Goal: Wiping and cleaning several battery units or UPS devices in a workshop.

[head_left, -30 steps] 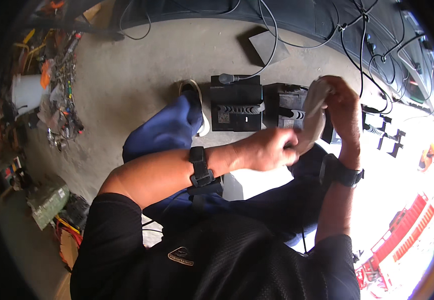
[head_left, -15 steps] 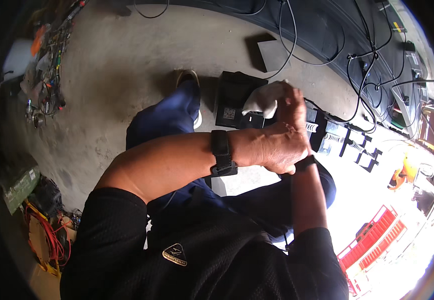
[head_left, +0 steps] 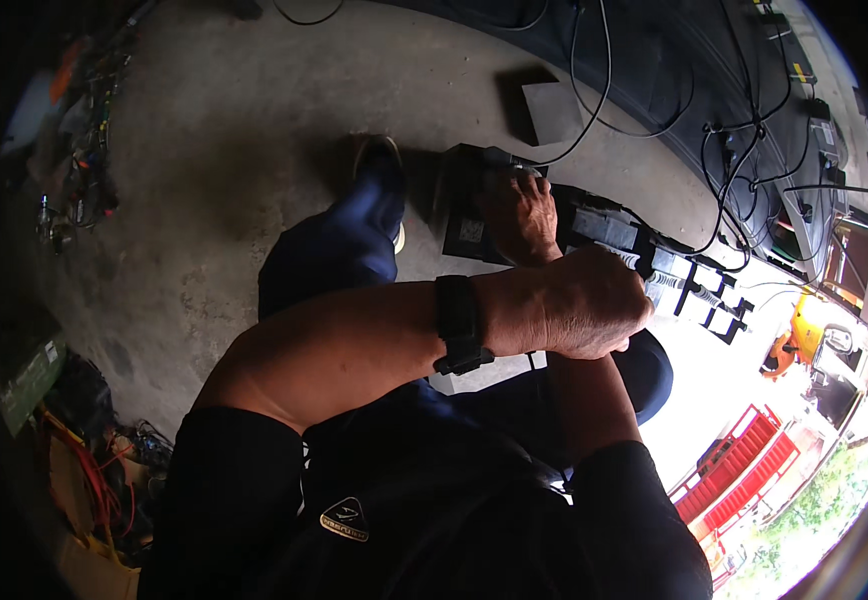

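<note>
My right hand (head_left: 522, 215) reaches onto the top of a black box-shaped device (head_left: 462, 205), its fingers bent down near the far edge. A pale bit of cloth (head_left: 500, 158) shows at the fingertips; the rest is hidden under the hand. Crossing over my right forearm, my left hand (head_left: 594, 305) is curled into a fist with its back upward. Whatever its fingers close on cannot be seen. A black band sits on my left wrist. To the right of the device runs a long assembly (head_left: 669, 268) with ribbed silvery parts and black brackets.
A grey square plate (head_left: 552, 112) lies beyond the device. Black cables (head_left: 724, 160) loop along a dark panel at the upper right. At lower right stands a red slatted frame (head_left: 744, 470) in bright light. Cords and cartons (head_left: 79, 470) are heaped at lower left.
My right hand has come down toward me and left, onto the device; the white cloth it held up is now mostly covered. My left fist has shifted slightly right.
</note>
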The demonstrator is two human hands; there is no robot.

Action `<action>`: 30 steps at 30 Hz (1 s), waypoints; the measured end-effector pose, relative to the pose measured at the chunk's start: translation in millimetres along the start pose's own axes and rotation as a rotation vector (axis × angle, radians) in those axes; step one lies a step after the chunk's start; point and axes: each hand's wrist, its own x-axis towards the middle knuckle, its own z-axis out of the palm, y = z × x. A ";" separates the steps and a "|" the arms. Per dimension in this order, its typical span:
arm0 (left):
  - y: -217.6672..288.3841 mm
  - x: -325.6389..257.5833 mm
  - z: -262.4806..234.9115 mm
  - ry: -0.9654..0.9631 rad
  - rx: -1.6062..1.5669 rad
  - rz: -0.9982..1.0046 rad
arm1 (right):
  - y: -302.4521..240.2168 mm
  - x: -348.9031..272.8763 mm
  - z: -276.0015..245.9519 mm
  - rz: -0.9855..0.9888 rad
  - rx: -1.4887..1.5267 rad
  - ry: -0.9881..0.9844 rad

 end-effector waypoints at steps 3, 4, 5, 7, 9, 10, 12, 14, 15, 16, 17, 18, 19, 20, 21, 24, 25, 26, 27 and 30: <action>-1.2 0.7 -2.7 0.011 -0.006 -0.014 | -12.9 5.3 -4.2 0.014 -0.048 -0.038; -0.8 0.3 -3.7 0.011 -0.001 -0.013 | -12.3 5.0 0.6 -0.011 -0.049 -0.062; 0.7 1.0 -4.6 0.008 -0.011 -0.006 | -10.6 4.2 2.2 -0.032 -0.057 -0.087; 3.4 4.1 -3.6 0.005 -0.020 0.011 | -11.3 4.9 9.4 -0.016 -0.056 -0.081; 2.8 1.8 0.7 -0.013 -0.015 0.004 | -24.3 12.0 5.0 -0.014 -0.036 -0.076; 1.9 0.4 2.0 -0.015 -0.012 0.001 | -31.1 16.5 -4.8 0.006 0.007 -0.128; 3.3 1.4 3.8 -0.013 -0.004 0.009 | -37.8 18.2 -10.5 0.037 0.044 -0.174; 4.1 2.2 6.3 -0.016 -0.002 0.009 | -37.2 13.9 1.7 0.055 0.121 -0.003; 4.5 3.1 7.4 -0.015 -0.002 0.005 | -34.2 12.5 7.0 -0.016 0.022 0.009; 4.8 4.3 8.3 -0.020 0.001 0.013 | -29.6 10.4 11.2 -0.010 0.019 0.015; 4.0 4.2 8.8 -0.030 -0.005 0.009 | -32.8 12.1 8.8 0.000 0.039 -0.034; 3.1 3.9 9.4 -0.040 -0.011 0.006 | -36.5 13.7 6.6 0.010 0.059 -0.083; 1.8 3.4 10.8 -0.044 -0.009 0.006 | -40.6 15.5 4.8 0.033 0.112 0.017; 1.7 3.9 11.7 -0.015 -0.006 0.018 | -42.1 17.1 3.0 0.038 0.112 0.020; 1.8 4.6 12.7 0.013 -0.004 0.030 | -42.6 19.0 1.6 0.022 0.092 -0.029; 2.2 13.2 13.4 0.013 -0.064 0.080 | -30.5 10.6 19.7 -0.185 -0.194 0.102; -1.3 8.9 12.8 0.059 -0.082 0.089 | -41.7 14.9 20.7 -0.126 -0.183 -0.052; -2.4 5.6 10.0 0.091 -0.090 0.090 | -56.5 22.9 16.8 -0.089 -0.288 -0.160; -0.8 10.1 7.6 0.090 -0.112 0.115 | -50.6 24.3 31.9 -0.075 -0.274 -0.126; 1.0 6.5 0.3 0.041 -0.078 0.067 | -65.9 33.5 46.5 -0.132 -0.177 -0.045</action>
